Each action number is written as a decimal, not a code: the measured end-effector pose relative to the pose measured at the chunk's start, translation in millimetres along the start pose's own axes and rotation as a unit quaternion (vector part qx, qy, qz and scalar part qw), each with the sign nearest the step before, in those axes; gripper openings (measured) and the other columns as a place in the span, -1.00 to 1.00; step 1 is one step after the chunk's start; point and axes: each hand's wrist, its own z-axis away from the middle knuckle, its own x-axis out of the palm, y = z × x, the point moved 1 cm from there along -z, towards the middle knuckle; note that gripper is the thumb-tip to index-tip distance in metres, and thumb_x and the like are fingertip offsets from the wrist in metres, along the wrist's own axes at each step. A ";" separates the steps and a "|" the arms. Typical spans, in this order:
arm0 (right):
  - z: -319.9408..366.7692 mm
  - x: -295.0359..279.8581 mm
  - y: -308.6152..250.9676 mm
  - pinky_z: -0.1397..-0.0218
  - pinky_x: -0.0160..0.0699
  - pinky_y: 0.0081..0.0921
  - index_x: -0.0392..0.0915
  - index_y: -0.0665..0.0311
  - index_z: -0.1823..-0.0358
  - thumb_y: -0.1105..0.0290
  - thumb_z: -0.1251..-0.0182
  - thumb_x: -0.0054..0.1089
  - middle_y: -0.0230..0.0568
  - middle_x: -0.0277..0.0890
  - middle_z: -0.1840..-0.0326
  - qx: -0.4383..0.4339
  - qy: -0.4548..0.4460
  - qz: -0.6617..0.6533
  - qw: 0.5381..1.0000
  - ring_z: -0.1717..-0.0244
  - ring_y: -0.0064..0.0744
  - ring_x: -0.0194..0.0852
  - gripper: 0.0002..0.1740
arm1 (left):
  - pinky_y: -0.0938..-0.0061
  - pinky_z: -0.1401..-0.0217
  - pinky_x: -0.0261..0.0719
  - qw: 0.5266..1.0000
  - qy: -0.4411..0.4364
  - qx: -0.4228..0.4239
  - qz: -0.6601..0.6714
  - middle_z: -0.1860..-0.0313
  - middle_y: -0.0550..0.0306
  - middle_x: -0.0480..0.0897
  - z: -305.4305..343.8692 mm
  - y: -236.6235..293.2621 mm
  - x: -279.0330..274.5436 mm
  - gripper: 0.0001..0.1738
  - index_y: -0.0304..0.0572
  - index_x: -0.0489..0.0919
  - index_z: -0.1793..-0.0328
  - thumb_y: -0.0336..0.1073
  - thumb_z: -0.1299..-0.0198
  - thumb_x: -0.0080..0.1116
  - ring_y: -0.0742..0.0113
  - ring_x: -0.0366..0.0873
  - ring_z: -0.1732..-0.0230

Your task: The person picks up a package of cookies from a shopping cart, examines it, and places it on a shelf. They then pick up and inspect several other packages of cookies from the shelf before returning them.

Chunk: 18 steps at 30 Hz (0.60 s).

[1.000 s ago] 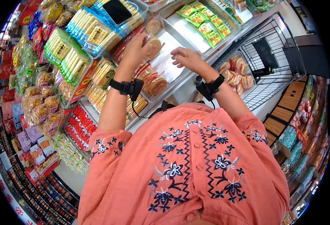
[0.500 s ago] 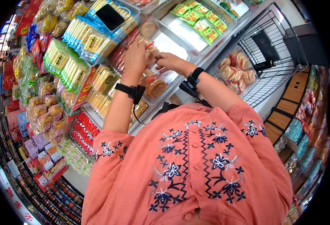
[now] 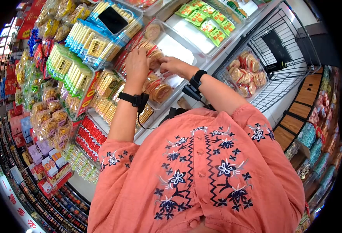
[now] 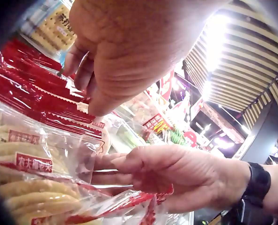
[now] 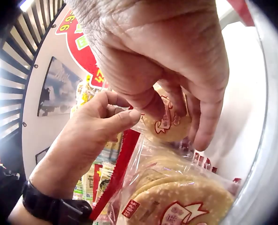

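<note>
Both hands work over a clear plastic bin [image 3: 175, 47] of round flat crackers in clear wrappers with red edges. My left hand [image 3: 137, 65] pinches a pack of round crackers [image 3: 154, 59] at its red wrapper edge. From the other side my right hand [image 3: 178, 66] holds the same pack, its bent fingers on the cracker's printed face [image 5: 167, 124] in the right wrist view. More cracker packs [image 3: 159, 91] stand in the bin's near end. In the left wrist view, a row of packs [image 4: 33, 161] lies beside the hands, and part of the right fingers is behind clear wrapper.
A shopping cart [image 3: 278, 79] stands at the right with a clear box of crackers [image 3: 248, 73] in it. Green snack packs [image 3: 208, 21] lie in the bin beyond. At the left, a phone [image 3: 112, 19] rests on blue-wrapped crackers [image 3: 95, 46].
My right hand has moved left from over the white bin floor to the pack at my left hand. My left hand has come slightly down and nearer with the pack.
</note>
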 end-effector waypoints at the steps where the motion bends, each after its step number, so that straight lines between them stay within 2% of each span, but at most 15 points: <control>1: 2.6 0.9 -1.0 -0.07 0.70 -0.41 0.34 0.37 -0.45 0.32 -0.40 0.03 -0.24 0.50 0.04 -0.002 0.000 -0.006 1.000 0.04 -0.41 0.54 -0.39 | 0.07 -0.03 0.60 1.000 -0.001 0.002 -0.002 0.04 -0.07 0.61 1.2 -1.0 1.9 -0.59 -0.06 0.54 -0.07 -0.29 -0.11 0.42 -0.13 0.59 -0.03; 5: 18.1 3.6 -12.0 -0.07 0.73 -0.36 0.33 0.37 -0.46 0.33 -0.41 0.04 -0.19 0.51 0.00 -0.013 -0.012 -0.013 1.000 0.03 -0.38 0.57 -0.39 | 0.06 -0.02 0.58 1.000 0.008 0.003 -0.005 0.11 -0.09 0.63 1.5 -0.7 0.5 -0.62 -0.13 0.57 0.01 -0.30 -0.07 0.45 -0.11 0.59 0.03; 8: 30.7 -1.7 -18.8 -0.05 0.76 -0.30 0.38 0.37 -0.39 0.32 -0.44 0.11 -0.12 0.54 -0.07 -0.032 -0.040 -0.064 0.997 0.00 -0.30 0.64 -0.46 | 0.11 -0.08 0.57 1.000 0.014 -0.012 0.017 0.03 -0.10 0.62 0.9 -5.4 -12.2 -0.59 -0.16 0.58 -0.11 -0.27 -0.16 0.40 -0.11 0.58 -0.03; 10: 37.6 -17.5 -14.6 -0.03 0.78 -0.27 0.44 0.38 -0.31 0.30 -0.45 0.17 -0.07 0.56 -0.12 -0.058 -0.062 -0.110 0.990 -0.03 -0.23 0.69 -0.52 | 0.23 -0.07 0.58 0.996 0.058 -0.002 0.061 0.03 -0.09 0.65 0.7 -10.8 -19.6 -0.62 -0.24 0.59 -0.13 -0.27 -0.24 0.36 0.03 0.61 0.01; 12: 57.6 -34.7 -24.0 -0.04 0.78 -0.26 0.49 0.38 -0.18 0.27 -0.46 0.22 -0.02 0.58 -0.16 -0.067 -0.077 -0.136 0.985 -0.05 -0.13 0.73 -0.60 | 0.36 -0.05 0.57 0.972 0.032 -0.067 0.224 0.06 -0.02 0.66 5.1 8.8 -43.6 -0.66 -0.29 0.58 -0.13 -0.27 -0.34 0.31 0.22 0.61 0.07; 14: 80.7 -54.7 -32.1 -0.05 0.77 -0.23 0.51 0.36 -0.10 0.23 -0.46 0.24 -0.01 0.62 -0.10 -0.091 -0.079 -0.183 0.976 -0.05 -0.13 0.72 -0.63 | 0.48 -0.03 0.54 0.956 0.038 -0.099 0.274 0.09 0.10 0.64 11.1 39.7 -65.9 -0.71 -0.31 0.58 -0.12 -0.27 -0.42 0.26 0.39 0.55 0.11; 17: 120.4 -91.5 -41.6 -0.04 0.77 -0.23 0.55 0.36 -0.02 0.18 -0.46 0.24 -0.02 0.64 -0.07 -0.134 -0.044 -0.190 0.972 -0.03 -0.15 0.72 -0.64 | 0.52 -0.03 0.53 0.912 0.014 -0.158 0.377 0.10 0.18 0.62 18.7 79.7 -68.9 -0.74 -0.31 0.59 -0.09 -0.26 -0.47 0.21 0.44 0.52 0.10; 18: 132.9 -105.7 -41.0 -0.05 0.76 -0.24 0.55 0.38 -0.02 0.20 -0.47 0.23 -0.02 0.65 -0.06 -0.143 -0.025 -0.196 0.970 -0.02 -0.18 0.71 -0.64 | 0.55 -0.04 0.51 0.905 0.007 -0.148 0.398 0.09 0.22 0.61 19.8 90.6 -65.6 -0.75 -0.31 0.59 -0.08 -0.26 -0.48 0.20 0.47 0.51 0.08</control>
